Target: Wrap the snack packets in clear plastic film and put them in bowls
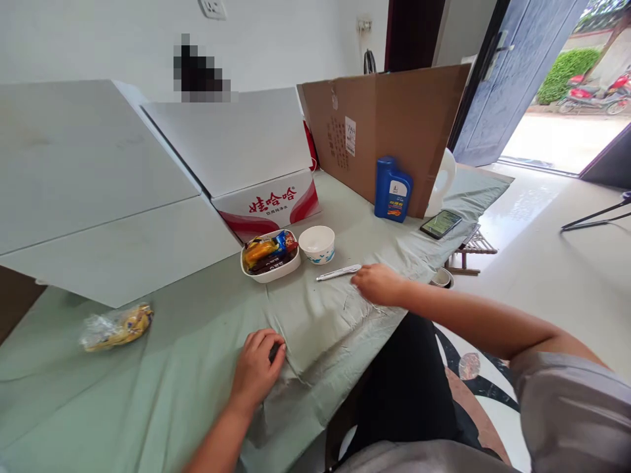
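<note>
My left hand [257, 368] rests on the green cloth near the table's front edge. Its fingers curl round a small black object [274, 352], mostly hidden, whose kind I cannot make out. My right hand [378, 284] lies low over the cloth with its fingers closed; what they hold, if anything, is hidden. A slim white pen-like thing [338, 272] lies just left of these fingers, one end by the knuckles. Beyond it stands a white paper bowl [317, 246] with a blue pattern. Beside that bowl, a white oval tub [270, 276] holds several wrapped snacks [271, 253].
A clear bag of yellow food [118, 326] lies at the left. White boxes [269, 203] and a brown cardboard panel [365, 131] stand along the back. A blue bottle [393, 190] and a phone [440, 224] are at the right, near the table edge.
</note>
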A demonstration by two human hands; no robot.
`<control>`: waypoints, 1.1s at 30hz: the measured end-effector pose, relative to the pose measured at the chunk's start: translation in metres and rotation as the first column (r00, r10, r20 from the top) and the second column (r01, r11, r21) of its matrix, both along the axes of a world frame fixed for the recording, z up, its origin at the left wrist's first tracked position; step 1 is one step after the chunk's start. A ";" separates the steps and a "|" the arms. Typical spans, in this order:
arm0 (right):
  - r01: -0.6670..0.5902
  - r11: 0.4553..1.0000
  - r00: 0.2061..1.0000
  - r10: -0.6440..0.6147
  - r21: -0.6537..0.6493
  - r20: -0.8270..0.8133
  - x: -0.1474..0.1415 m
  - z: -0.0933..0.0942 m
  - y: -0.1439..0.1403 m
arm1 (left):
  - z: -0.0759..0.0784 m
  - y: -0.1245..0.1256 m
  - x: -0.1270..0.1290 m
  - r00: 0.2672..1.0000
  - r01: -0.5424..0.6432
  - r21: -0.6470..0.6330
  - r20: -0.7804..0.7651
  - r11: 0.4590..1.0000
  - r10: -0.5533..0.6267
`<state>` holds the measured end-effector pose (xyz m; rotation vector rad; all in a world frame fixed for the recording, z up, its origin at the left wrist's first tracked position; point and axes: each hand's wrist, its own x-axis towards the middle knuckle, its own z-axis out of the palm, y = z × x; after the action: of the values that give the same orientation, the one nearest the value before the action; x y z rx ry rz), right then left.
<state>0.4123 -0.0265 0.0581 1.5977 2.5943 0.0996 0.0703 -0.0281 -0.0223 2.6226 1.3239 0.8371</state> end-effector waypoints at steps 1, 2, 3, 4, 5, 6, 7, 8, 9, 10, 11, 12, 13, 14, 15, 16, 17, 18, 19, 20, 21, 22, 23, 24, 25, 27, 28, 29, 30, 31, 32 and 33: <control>-0.061 0.998 0.998 0.060 -0.020 -0.021 -0.029 -0.001 0.002 | 0.000 0.000 0.000 1.000 0.005 -0.005 0.003 1.000 -0.005; -0.116 0.993 0.993 0.114 -0.034 -0.043 -0.056 -0.003 0.005 | -0.001 0.000 -0.001 1.000 0.013 -0.009 0.007 1.000 -0.013; -0.173 0.984 0.983 0.170 -0.047 -0.073 -0.082 -0.007 0.008 | -0.001 0.000 -0.002 1.000 0.021 -0.012 0.010 1.000 -0.021; -0.231 0.971 0.965 0.220 -0.066 -0.140 -0.105 -0.012 0.012 | -0.002 0.001 -0.002 0.999 0.031 -0.013 0.015 0.999 -0.031; -0.249 0.965 0.952 0.227 -0.087 -0.205 -0.125 -0.018 0.017 | -0.003 0.002 -0.002 0.999 0.041 -0.009 0.021 0.999 -0.040; -0.235 0.966 0.941 0.199 -0.106 -0.272 -0.142 -0.024 0.021 | -0.004 0.001 -0.002 0.999 0.041 0.002 0.027 0.999 -0.041; -0.212 0.970 0.931 0.163 -0.121 -0.327 -0.155 -0.031 0.024 | -0.005 0.000 -0.002 0.999 0.027 0.019 0.032 0.999 -0.028; -0.189 0.973 0.924 0.131 -0.131 -0.358 -0.165 -0.038 0.026 | -0.005 -0.003 -0.001 0.999 0.006 0.038 0.035 0.999 -0.007; -0.169 0.977 0.920 0.108 -0.134 -0.377 -0.172 -0.044 0.027 | -0.005 -0.008 0.000 0.999 -0.020 0.056 0.033 0.998 0.018; -0.159 0.979 0.918 0.099 -0.129 -0.384 -0.176 -0.049 0.026 | -0.005 -0.014 0.002 0.999 -0.049 0.071 0.027 0.996 0.047; -0.159 0.980 0.916 0.100 -0.122 -0.389 -0.178 -0.054 0.025 | -0.004 -0.022 0.003 0.998 -0.062 0.072 0.014 0.996 0.061; -0.159 0.981 0.911 0.101 -0.114 -0.400 -0.179 -0.058 0.024 | -0.003 -0.030 0.004 0.998 -0.065 0.066 -0.009 0.996 0.065; -0.174 0.979 0.904 0.115 -0.108 -0.412 -0.178 -0.061 0.023 | -0.002 -0.037 0.005 0.996 -0.085 0.056 -0.029 0.995 0.086; -0.192 0.976 0.894 0.131 -0.103 -0.428 -0.177 -0.063 0.024 | 0.000 -0.043 0.005 0.993 -0.102 0.022 -0.051 0.995 0.103; -0.211 0.973 0.884 0.147 -0.097 -0.444 -0.175 -0.066 0.025 | 0.002 -0.047 0.004 0.993 -0.096 -0.037 -0.076 0.995 0.093; -0.223 0.970 0.873 0.156 -0.093 -0.462 -0.174 -0.069 0.026 | 0.005 -0.047 0.000 0.995 -0.066 -0.111 -0.088 0.992 0.056; -0.231 0.969 0.860 0.160 -0.089 -0.484 -0.173 -0.071 0.027 | 0.009 -0.043 -0.007 0.997 -0.032 -0.188 -0.081 0.982 0.017; -0.242 0.967 0.851 0.170 -0.084 -0.496 -0.172 -0.073 0.028 | 0.014 -0.035 -0.017 0.998 -0.006 -0.246 -0.062 0.969 -0.009; -0.255 0.963 0.845 0.182 -0.081 -0.502 -0.171 -0.075 0.028 | 0.021 -0.022 -0.031 0.999 -0.007 -0.282 -0.039 0.959 -0.005; -0.269 0.960 0.841 0.194 -0.079 -0.505 -0.171 -0.076 0.028 | 0.029 -0.005 -0.048 0.996 -0.091 -0.258 -0.030 0.962 0.086; -0.281 0.956 0.839 0.204 -0.080 -0.504 -0.171 -0.076 0.028 | 0.037 0.016 -0.067 0.976 -0.218 -0.187 -0.042 0.958 0.214; -0.289 0.953 0.839 0.210 -0.085 -0.502 -0.171 -0.076 0.028 | 0.046 0.040 -0.087 0.930 -0.367 -0.105 -0.068 0.924 0.362; -0.294 0.951 0.838 0.211 -0.091 -0.502 -0.171 -0.076 0.027 | 0.055 0.065 -0.107 0.852 -0.520 -0.037 -0.097 0.853 0.515; -0.297 0.950 0.838 0.210 -0.099 -0.504 -0.171 -0.076 0.028 | 0.063 0.089 -0.125 0.752 -0.651 -0.006 -0.143 0.759 0.643; -0.297 0.949 0.837 0.206 -0.105 -0.507 -0.171 -0.075 0.028 | 0.070 0.111 -0.141 0.641 -0.757 -0.012 -0.203 0.653 0.740; -0.296 0.948 0.839 0.198 -0.118 -0.507 -0.171 -0.074 0.028 | 0.076 0.144 -0.164 0.471 -0.880 -0.119 -0.336 0.460 0.815; -0.293 0.948 0.841 0.194 -0.125 -0.505 -0.171 -0.073 0.028 | 0.076 0.154 -0.170 0.460 -0.887 -0.148 -0.359 0.437 0.812; -0.288 0.948 0.846 0.187 -0.133 -0.500 -0.172 -0.072 0.028 | 0.074 0.160 -0.171 0.455 -0.890 -0.170 -0.378 0.423 0.806; -0.284 0.948 0.851 0.181 -0.143 -0.493 -0.172 -0.070 0.027 | 0.071 0.162 -0.169 0.471 -0.882 -0.182 -0.383 0.435 0.795; -0.285 0.946 0.857 0.180 -0.154 -0.482 -0.172 -0.068 0.026 | 0.067 0.161 -0.163 0.500 -0.865 -0.184 -0.378 0.466 0.779; -0.294 0.941 0.863 0.187 -0.167 -0.470 -0.171 -0.064 0.025 | 0.062 0.156 -0.155 0.535 -0.843 -0.185 -0.373 0.505 0.758; -0.312 0.933 0.865 0.200 -0.180 -0.461 -0.170 -0.059 0.024 | 0.056 0.149 -0.145 0.578 -0.813 -0.190 -0.369 0.550 0.727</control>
<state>0.2427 -0.0025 -0.0013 1.2920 2.9837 -0.6173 -0.0742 0.1209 0.0341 1.8186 2.5244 0.2381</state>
